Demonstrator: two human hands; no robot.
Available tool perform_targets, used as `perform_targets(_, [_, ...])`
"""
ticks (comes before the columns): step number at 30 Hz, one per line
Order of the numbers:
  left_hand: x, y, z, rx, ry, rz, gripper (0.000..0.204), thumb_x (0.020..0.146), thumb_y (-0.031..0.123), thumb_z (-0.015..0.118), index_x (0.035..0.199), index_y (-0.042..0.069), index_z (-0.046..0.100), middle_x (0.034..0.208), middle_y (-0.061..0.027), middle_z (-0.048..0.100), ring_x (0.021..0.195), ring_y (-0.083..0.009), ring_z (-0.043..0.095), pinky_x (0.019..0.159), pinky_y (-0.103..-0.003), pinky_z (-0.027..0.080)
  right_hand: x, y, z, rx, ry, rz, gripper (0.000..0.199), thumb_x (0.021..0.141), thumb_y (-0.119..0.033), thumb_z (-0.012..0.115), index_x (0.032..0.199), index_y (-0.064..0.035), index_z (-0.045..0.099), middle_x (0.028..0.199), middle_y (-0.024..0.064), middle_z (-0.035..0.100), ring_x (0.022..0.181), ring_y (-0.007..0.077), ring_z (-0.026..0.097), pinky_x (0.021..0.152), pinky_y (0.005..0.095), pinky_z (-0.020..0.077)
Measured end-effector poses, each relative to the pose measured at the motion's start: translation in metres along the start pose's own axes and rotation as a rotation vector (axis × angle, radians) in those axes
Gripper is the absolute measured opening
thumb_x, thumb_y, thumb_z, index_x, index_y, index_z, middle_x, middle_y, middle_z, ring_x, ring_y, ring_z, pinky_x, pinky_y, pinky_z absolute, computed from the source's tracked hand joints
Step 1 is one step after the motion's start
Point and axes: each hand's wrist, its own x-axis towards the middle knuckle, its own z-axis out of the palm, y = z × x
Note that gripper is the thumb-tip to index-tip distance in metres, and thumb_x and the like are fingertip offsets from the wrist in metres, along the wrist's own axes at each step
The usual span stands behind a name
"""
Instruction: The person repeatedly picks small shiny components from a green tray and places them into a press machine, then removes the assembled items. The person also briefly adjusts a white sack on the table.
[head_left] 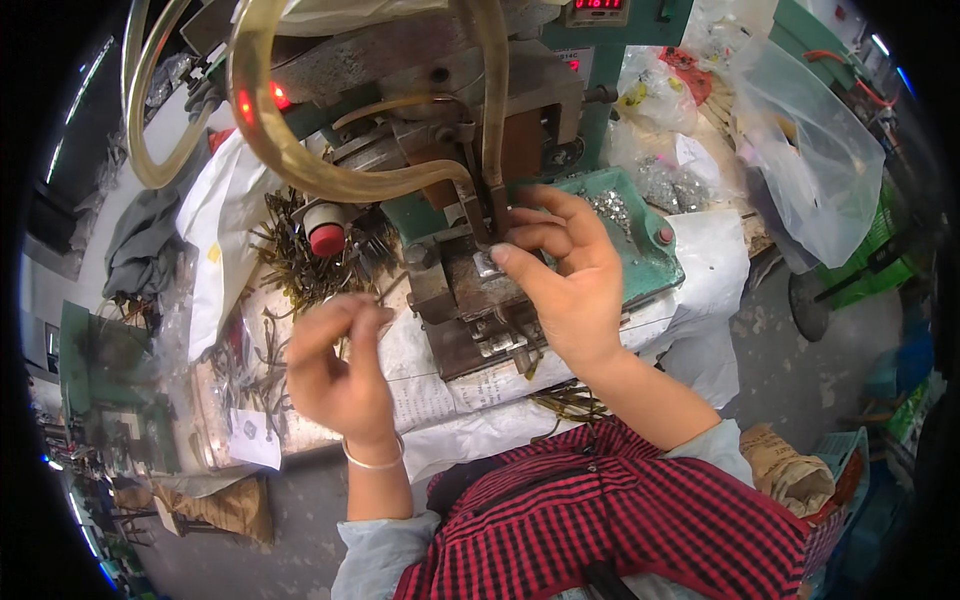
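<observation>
A: Metal piece (486, 263) sits on the press die (470, 290), right under the punch (492, 205). The right hand (565, 275) pinches it, thumb and forefinger pressed together on its edge.

B: And the left hand (340, 365)?

A: Fingertips closed on a thin dark strip (345, 340), held just beside the die, above the paper-covered bench (440, 390).

B: So I'd seat the piece flat and keep fingertips clear of the punch.

A: Yes; the strip pile (300, 255) lies near.

One head-worn fisheye looks steeply down, close over the workbench (700, 270).
</observation>
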Motion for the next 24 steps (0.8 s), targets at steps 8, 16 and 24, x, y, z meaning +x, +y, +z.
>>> perform_targets(8, [-0.006,0.021,0.045,0.407,-0.541,0.741,0.017,0.078,0.007,0.082,0.092,0.007,0.072,0.099,-0.0098,0.075,0.057,-0.0110,0.057,0.050,-0.024,0.040,-0.001,-0.021,-0.031,-0.095,-0.198,0.016,0.065,0.090,-0.003,0.070,0.151,-0.0004,0.045,0.143,0.0149,0.057,0.129,0.0245,0.058,0.112,0.0390,0.0443])
perform_targets(16, [-0.009,0.003,0.059,0.324,-0.454,0.769,0.019,0.078,0.009,0.086,0.089,0.009,0.071,0.094,-0.0070,0.075,0.055,-0.0088,0.056,0.048,-0.023,0.038,0.028,0.058,-0.159,-0.423,0.339,-0.031,0.048,0.092,0.001,0.063,0.140,-0.0041,0.059,0.129,0.0156,0.067,0.115,0.0216,0.064,0.099,0.0325,0.0491])
perform_targets(24, [-0.022,0.017,0.043,0.289,-0.569,0.494,0.033,0.072,0.004,0.089,0.101,0.008,0.075,0.106,-0.0111,0.078,0.064,-0.0173,0.065,0.054,-0.028,0.049,-0.010,0.048,-0.149,-1.537,0.101,-0.017,0.015,0.081,-0.016,0.076,0.092,-0.0066,0.073,0.123,0.0168,0.070,0.106,0.0376,0.064,0.094,0.0481,0.0510])
